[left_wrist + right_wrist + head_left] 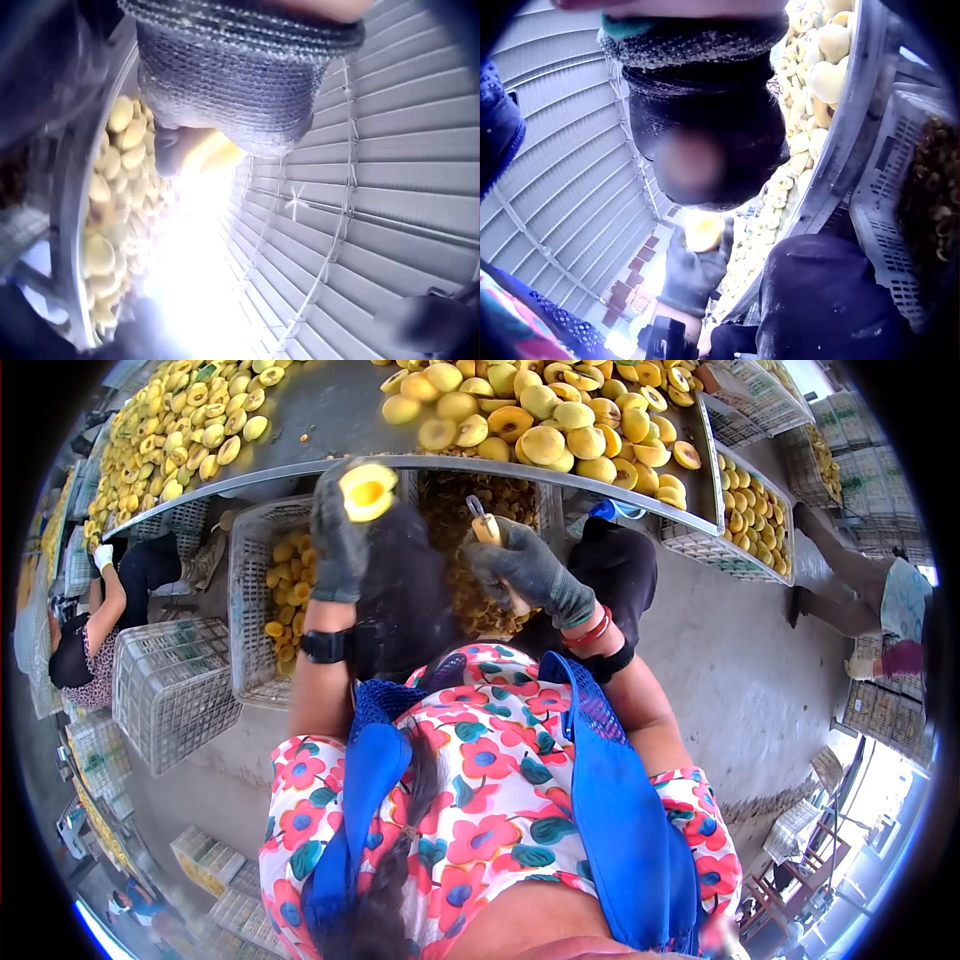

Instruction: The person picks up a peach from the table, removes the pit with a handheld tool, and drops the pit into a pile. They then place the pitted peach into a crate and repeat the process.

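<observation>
In the head view my gloved left hand [340, 550] holds up a yellow peach half [368, 492], its cut face and hollow toward the camera. The right wrist view shows that peach half [703, 234] beyond my right glove. My gloved right hand [530, 568] grips a wooden-handled pitting tool [486, 528] with a narrow metal loop at its tip, apart from the fruit. In the left wrist view, the glove [225, 90] hides most of the peach half [221, 154], and glare covers the area beside it.
A metal table [330, 420] bears heaps of peach halves [570, 420]. Left of my legs stands a crate [242, 600] with more halves; below the table edge, another holds brown scraps [480, 595]. An upturned-looking crate [170, 690] and a seated person [95, 620] are farther left.
</observation>
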The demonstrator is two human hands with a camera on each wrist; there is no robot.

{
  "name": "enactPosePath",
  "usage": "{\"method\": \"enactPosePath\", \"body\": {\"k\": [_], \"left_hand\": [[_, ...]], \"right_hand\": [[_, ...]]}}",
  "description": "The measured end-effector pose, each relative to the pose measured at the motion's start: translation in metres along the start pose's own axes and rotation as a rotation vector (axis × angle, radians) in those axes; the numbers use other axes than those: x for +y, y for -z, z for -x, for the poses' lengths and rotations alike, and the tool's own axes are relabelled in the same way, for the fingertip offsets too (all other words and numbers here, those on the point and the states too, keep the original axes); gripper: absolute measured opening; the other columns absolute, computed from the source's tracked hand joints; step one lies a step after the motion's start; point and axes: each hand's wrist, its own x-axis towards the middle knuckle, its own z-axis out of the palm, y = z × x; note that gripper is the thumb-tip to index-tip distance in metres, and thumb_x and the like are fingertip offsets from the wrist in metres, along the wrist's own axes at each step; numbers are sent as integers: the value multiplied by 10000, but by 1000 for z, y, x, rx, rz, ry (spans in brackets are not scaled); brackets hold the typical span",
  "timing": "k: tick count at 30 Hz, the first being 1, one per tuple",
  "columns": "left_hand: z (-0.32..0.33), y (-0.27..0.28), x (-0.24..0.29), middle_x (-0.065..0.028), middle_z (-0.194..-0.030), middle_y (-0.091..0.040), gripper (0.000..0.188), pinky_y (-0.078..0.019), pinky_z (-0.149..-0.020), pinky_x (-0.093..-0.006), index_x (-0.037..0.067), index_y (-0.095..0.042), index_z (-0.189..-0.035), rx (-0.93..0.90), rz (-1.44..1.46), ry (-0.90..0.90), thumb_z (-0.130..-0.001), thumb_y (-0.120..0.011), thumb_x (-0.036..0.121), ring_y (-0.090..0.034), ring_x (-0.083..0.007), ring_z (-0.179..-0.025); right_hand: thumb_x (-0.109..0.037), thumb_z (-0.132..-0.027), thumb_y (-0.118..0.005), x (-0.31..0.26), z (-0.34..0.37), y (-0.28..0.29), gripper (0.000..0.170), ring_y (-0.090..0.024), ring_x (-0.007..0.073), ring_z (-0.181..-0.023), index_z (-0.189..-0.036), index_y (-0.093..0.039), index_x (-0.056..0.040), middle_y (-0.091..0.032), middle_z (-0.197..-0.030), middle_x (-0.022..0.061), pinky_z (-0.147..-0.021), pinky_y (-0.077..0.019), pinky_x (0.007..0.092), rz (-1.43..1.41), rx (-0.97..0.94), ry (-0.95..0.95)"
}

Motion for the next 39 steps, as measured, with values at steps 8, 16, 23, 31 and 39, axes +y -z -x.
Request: {"method": "enactPosePath", "body": {"k": [8,16,23,31,39], "left_hand": [[249,97,-263,-193,-1300,-516,590,-406,-990,-454,50,-504,-1291,-286,-846,706,-940,-379,508,-493,-384,-1172],[100,47,-178,-186,-1154,-613,485,-438,-928,-422,41,-604,-1151,-36,-477,326,-889,-524,441,-557,-349,-1102],[-45,-137,-151,-196,-1130,-621,587,-450,-919,-418,55,-546,-1217,-280,-341,141,-796,-633,455,-581,-348,-1065],[-83,-188,-165,-186,-1220,-575,720,-451,-918,-371,39,-484,-1270,-889,56,458,-738,-732,454,-566,-334,-1093],[-67,-141,-96,-113,-1138,-602,569,-488,-848,-321,24,-481,-1227,-395,503,388,-814,-694,353,-593,-216,-1013]], "right_hand": [[-178,-896,-561,12,2,11,142,-484,111,-423,-862,-497,-56,-506,-570,17,-389,-382,245,232,97,-121],[-100,-894,-554,19,-2,15,97,-459,103,-411,-918,-475,-50,-491,-589,16,-362,-372,251,200,103,-105],[-172,-889,-571,12,1,7,132,-496,110,-444,-918,-514,-57,-516,-588,16,-406,-405,262,236,184,-145],[-126,-879,-582,24,0,22,140,-488,74,-507,-966,-511,-41,-515,-651,1,-443,-411,245,211,229,-86],[-128,-878,-582,2,-9,9,132,-492,70,-511,-954,-531,-32,-534,-654,1,-454,-407,242,254,303,40]]}}
